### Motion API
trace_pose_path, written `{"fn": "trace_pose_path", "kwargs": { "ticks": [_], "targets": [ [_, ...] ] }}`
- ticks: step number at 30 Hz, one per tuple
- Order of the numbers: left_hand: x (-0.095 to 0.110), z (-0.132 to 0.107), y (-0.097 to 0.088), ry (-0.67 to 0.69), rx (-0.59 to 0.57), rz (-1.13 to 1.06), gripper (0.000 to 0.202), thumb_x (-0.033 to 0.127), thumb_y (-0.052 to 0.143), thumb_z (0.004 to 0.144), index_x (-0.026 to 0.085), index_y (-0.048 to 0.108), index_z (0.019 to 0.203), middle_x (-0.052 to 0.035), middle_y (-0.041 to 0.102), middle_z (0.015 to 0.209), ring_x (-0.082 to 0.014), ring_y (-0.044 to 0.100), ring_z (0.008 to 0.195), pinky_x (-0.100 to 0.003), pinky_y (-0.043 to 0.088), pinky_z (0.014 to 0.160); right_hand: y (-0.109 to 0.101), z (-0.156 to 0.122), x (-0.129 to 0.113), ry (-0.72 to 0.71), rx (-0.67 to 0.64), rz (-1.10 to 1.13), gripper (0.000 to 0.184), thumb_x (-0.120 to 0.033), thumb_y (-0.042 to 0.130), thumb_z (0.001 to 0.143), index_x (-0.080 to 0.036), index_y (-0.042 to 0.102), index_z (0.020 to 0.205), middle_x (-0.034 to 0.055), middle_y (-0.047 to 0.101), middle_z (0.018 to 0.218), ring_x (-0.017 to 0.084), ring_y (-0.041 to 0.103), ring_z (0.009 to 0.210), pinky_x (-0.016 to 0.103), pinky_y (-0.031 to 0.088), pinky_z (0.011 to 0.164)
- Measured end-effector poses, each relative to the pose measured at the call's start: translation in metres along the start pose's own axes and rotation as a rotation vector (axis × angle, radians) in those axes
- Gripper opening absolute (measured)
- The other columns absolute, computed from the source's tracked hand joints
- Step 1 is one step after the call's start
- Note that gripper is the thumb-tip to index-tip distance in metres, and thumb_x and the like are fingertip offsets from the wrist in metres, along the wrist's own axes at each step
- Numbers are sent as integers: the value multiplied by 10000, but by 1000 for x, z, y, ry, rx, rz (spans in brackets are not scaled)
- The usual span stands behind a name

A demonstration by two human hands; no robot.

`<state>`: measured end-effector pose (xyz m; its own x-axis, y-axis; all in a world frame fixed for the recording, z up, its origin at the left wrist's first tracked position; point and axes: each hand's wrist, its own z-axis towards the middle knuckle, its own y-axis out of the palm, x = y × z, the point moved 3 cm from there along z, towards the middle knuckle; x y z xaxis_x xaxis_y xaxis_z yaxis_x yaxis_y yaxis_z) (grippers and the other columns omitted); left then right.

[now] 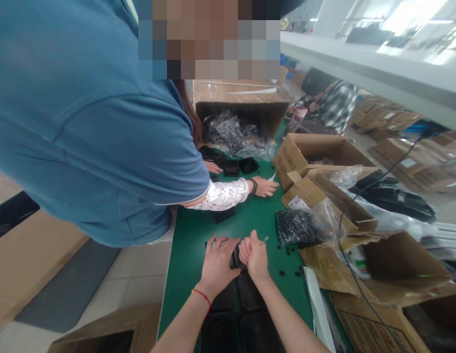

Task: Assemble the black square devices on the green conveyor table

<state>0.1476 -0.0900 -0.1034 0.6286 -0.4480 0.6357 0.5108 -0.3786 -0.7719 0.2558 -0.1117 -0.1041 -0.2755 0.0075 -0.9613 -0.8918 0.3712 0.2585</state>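
My left hand (219, 262), a red string on its wrist, grips a small black plastic part (235, 259) from above, fingers bent over it. Against that part's right side my right hand (254, 259) is closed in a fist with the thumb up. A thin pale tip (266, 239) sticks out beyond the right fist; the rest of that tool is hidden. Just below my hands, black trays or housings (218, 331) lie in rows on the green table (187, 279). Small black pieces (288, 251) are scattered to the right.
On the left a co-worker in a blue shirt (132, 147) leans over the table, a hand (265, 187) reaching right. Open cardboard boxes (400, 260) line the right side, near a bag of black parts (294, 226). A dark cable (342, 230) hangs there. Another box (242, 92) stands behind.
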Motion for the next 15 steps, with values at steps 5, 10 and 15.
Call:
{"fn": "trace_pose_path", "kwargs": {
  "ticks": [5,10,15],
  "targets": [
    [1,-1,-1,4,8,7,572,204,678,736,290,580,1293,12,679,1260,-249,535,1206,-516,254,1160,1,-5,8,-80,25,-176,640,-650,380,927,-240,350,437,-40,346,411,94,323,412,294,252,436],
    [1,0,-2,-3,0,-5,645,188,725,668,292,582,1289,14,684,1242,-259,532,1212,-516,258,1162,4,1,12,91,97,-71,640,-702,343,902,-270,240,442,-81,203,379,82,192,346,299,142,386],
    [1,1,-2,10,13,6,490,209,619,813,311,590,1291,16,675,1274,-249,529,1233,-519,259,1160,9,-8,5,-129,-1,-250,607,-627,389,926,-234,410,464,-6,439,464,119,428,468,309,313,489]
  ]
}}
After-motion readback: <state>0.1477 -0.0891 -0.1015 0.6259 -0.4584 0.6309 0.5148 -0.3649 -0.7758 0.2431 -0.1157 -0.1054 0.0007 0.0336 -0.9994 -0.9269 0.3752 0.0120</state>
